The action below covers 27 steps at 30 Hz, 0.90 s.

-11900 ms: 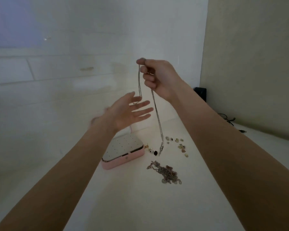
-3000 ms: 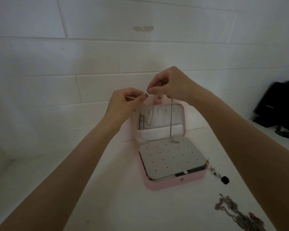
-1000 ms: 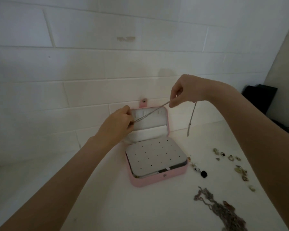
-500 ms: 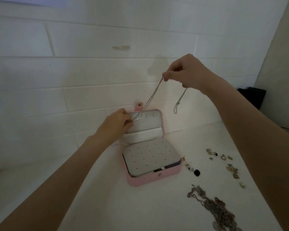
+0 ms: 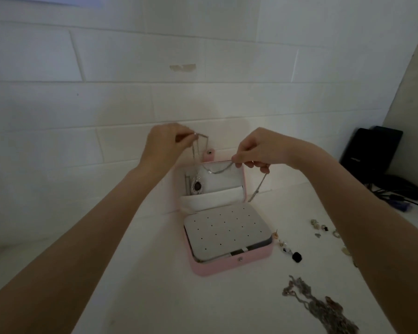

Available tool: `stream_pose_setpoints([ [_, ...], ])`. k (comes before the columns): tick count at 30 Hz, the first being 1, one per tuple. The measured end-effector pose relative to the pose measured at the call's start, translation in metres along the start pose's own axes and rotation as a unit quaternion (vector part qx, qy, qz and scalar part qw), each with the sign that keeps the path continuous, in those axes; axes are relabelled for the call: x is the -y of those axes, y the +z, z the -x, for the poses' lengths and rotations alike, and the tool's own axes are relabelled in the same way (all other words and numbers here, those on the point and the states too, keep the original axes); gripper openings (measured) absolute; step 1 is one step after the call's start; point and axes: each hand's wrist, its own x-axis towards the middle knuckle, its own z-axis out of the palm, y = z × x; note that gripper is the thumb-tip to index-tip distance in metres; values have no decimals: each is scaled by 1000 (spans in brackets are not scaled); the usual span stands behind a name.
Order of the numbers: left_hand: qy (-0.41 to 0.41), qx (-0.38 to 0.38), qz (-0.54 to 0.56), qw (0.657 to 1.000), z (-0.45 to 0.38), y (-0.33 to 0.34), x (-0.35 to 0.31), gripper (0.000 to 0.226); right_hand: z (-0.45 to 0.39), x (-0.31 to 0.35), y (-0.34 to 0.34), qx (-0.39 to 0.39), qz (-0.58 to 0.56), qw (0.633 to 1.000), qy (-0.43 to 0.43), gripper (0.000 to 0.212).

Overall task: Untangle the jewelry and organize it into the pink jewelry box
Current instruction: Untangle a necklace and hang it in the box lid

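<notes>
Two hands point(image 5: 258, 148) pinching silver chain point(image 5: 217, 168), tangled pile point(image 5: 323, 309) cut off

place: a plain room in a home, or a bare recording space; which one cannot be told
walls: white painted block wall point(image 5: 130, 100)
surface: white counter point(image 5: 155, 297)
corner: black devices point(image 5: 369, 153) and cables point(image 5: 401, 196)

Dim, soft focus, wide-angle edge bending, light perhaps from upper left
</notes>
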Motion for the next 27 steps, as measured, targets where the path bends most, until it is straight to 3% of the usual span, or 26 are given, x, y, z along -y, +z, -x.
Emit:
stream_pose_setpoints([
  [2,-14,13,88,996,-4,-5,-16,8,-4,-1,2,10,-3,1000,9,21],
  [5,-68,61,254,963,-9,-9,-47,18,-9,-1,5,44,19,998,44,18],
  [10,-183,107,380,900,-16,-15,-77,22,-6,-10,2,94,48,991,86,11],
  [14,-204,108,366,902,-14,-14,-82,23,8,-12,-3,109,18,992,59,10],
  [18,-231,136,383,884,-11,-14,-84,20,21,-8,-12,61,-187,980,32,14],
  [21,-236,148,364,889,-8,-16,-80,19,27,-6,-22,-32,-316,948,-1,15],
  [24,-237,226,305,894,3,-18,-72,20,29,3,-32,-110,-378,919,-25,17],
  [27,-234,356,290,857,13,-21,-70,19,27,20,-34,-126,-380,915,-51,18],
])
